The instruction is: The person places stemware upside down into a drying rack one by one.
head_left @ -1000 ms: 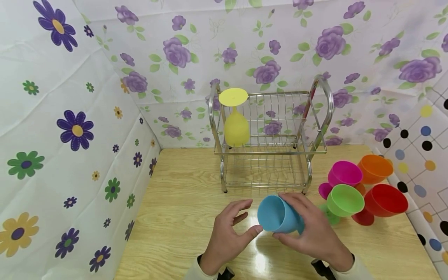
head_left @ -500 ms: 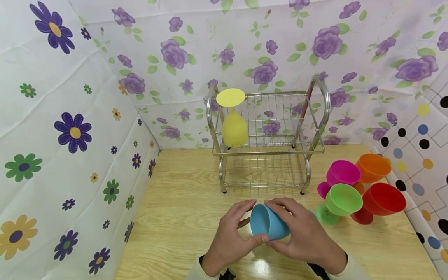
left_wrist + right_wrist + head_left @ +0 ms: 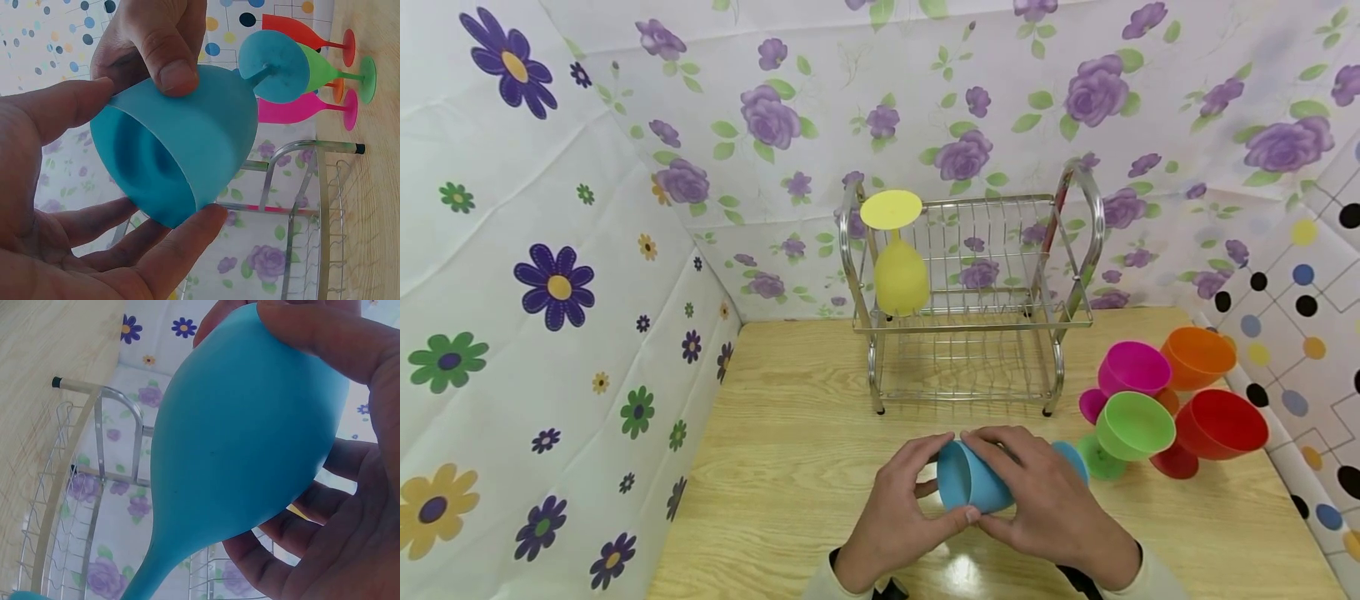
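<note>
Left hand (image 3: 901, 504) and right hand (image 3: 1047, 500) both clamped on blue goblet (image 3: 991, 482), tipped sideways above table (image 3: 790, 417), in front of metal rack (image 3: 970, 328). Left thumb and fingers at rim; right hand round bowl, opening facing left. Yellow goblet (image 3: 901, 279) upside down on rack's upper tier, left end. Magenta goblet (image 3: 1133, 368), orange goblet (image 3: 1199, 358), green goblet (image 3: 1135, 427), red goblet (image 3: 1222, 425) upright, grouped at right.
</note>
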Demonstrator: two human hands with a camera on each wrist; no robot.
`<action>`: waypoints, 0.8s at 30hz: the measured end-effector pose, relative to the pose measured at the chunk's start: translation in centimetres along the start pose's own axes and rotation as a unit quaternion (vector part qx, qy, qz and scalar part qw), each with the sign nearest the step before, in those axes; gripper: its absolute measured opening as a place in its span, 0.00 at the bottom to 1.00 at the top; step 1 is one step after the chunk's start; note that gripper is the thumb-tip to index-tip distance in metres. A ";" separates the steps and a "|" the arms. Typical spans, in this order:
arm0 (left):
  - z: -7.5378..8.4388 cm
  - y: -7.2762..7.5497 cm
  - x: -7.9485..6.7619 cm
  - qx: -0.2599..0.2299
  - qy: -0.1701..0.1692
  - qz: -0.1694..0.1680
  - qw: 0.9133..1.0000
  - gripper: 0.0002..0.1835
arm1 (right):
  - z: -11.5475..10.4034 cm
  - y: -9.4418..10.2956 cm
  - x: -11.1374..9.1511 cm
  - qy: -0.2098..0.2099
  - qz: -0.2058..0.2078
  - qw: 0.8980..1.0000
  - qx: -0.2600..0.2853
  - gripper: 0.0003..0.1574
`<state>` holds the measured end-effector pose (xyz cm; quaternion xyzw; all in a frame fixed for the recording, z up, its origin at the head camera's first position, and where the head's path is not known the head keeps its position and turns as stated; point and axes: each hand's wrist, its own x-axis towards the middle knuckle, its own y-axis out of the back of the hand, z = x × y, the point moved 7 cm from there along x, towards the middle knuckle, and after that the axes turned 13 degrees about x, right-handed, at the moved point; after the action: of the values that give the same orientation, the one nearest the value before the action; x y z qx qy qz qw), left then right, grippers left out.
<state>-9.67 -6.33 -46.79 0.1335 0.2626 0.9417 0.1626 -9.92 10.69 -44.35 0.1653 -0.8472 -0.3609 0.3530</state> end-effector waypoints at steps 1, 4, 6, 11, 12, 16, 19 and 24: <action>-0.1 0.0 0.0 -0.001 0.002 0.003 1.000 0.40 | 0.0 0.0 0.0 0.001 0.001 1.000 0.003 0.58; -0.2 0.0 0.0 -0.005 0.004 0.011 1.000 0.39 | 0.0 0.0 -0.1 0.001 0.002 1.000 0.010 0.57; -0.4 0.0 0.0 -0.014 0.007 0.014 1.000 0.39 | 0.1 0.0 -0.1 -0.001 0.002 1.000 0.011 0.55; -0.9 0.0 0.1 -0.057 0.023 0.020 0.998 0.38 | 0.1 0.2 -0.2 -0.009 0.010 1.000 0.019 0.52; -1.1 0.0 0.1 -0.065 0.028 0.022 0.997 0.38 | 0.1 0.3 -0.2 -0.011 0.011 1.000 0.020 0.52; -1.5 0.2 0.1 -0.086 0.046 0.029 0.995 0.37 | 0.1 0.7 -0.5 -0.022 0.018 0.999 0.028 0.52; -1.9 0.3 0.1 -0.098 0.061 0.036 0.993 0.37 | 0.2 1.2 -0.8 -0.037 0.028 0.998 0.032 0.49; -2.5 0.6 0.1 -0.120 0.070 0.051 0.989 0.38 | 0.6 2.1 -1.3 -0.068 0.050 0.995 0.048 0.46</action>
<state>-10.74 -7.90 -48.51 0.0600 0.1516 0.9804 0.1103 -9.47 13.09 -43.73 0.1143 -0.8931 -0.3119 0.3035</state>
